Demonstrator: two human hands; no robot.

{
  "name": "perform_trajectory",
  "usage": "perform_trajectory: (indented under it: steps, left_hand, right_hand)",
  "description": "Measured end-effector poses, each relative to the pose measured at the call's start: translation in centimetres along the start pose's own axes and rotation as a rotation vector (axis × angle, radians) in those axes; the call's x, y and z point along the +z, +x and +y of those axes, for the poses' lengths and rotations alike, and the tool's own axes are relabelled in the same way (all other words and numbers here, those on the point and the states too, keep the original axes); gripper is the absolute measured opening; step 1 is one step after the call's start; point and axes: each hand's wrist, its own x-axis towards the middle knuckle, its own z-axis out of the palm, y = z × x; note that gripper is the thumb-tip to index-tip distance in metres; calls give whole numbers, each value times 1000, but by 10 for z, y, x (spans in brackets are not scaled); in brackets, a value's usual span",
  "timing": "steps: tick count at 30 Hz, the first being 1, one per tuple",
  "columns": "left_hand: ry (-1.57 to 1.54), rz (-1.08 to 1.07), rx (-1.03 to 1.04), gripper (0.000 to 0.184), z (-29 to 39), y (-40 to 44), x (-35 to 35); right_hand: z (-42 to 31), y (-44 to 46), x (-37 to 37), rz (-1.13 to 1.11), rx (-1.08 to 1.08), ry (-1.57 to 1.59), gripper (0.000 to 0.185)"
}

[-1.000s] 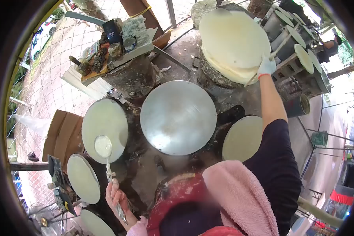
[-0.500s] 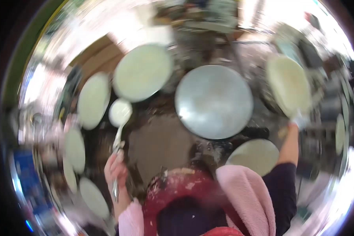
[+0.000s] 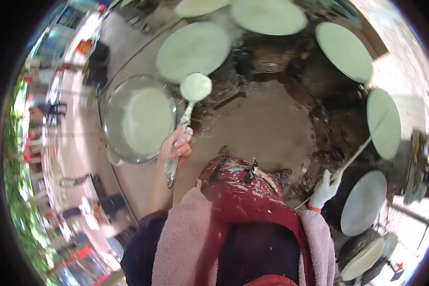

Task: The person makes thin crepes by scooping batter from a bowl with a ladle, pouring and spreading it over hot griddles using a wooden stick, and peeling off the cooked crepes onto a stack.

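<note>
My bare left hand point(image 3: 177, 145) is closed round the handle of a ladle point(image 3: 196, 87). Pale batter coats its round bowl, which is over the near edge of a batter-covered griddle point(image 3: 193, 52). To the left of that hand stands a large metal basin point(image 3: 114, 119) of pale batter point(image 3: 148, 119). On my right hand point(image 3: 324, 191) is a white glove with an orange cuff, and its fingers are wrapped round a long thin stick point(image 3: 359, 151). The stick's far end reaches a pale round griddle point(image 3: 384, 125). Below it is a bare grey griddle point(image 3: 363, 203).
More pale-covered griddles point(image 3: 269, 16) curve round the back and right side. At the lower right, a pale round sheet point(image 3: 363, 260) lies on a stand. Brown floor point(image 3: 267, 124) shows between my hands. People and furniture appear at the far left, blurred.
The view has swung round, bringing the batter basin into sight at the left. My right hand is away from the stack of pale sheets. The ladle remains in my left hand.
</note>
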Motion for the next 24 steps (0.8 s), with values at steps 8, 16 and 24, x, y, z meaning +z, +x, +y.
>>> perform_trajectory:
  steps: [8, 16, 24]
  left_hand:
    - [1460, 809, 287, 25, 142, 30, -286]
    - [2281, 594, 172, 22, 229, 130, -377]
    - [1833, 337, -191, 30, 203, 110, -472]
  right_hand:
    - [-77, -163, 214, -789, -298, -460, 52]
    - [-72, -205, 250, -1002, -254, -643, 50]
    - [-59, -215, 271, -1137, -106, -742, 51]
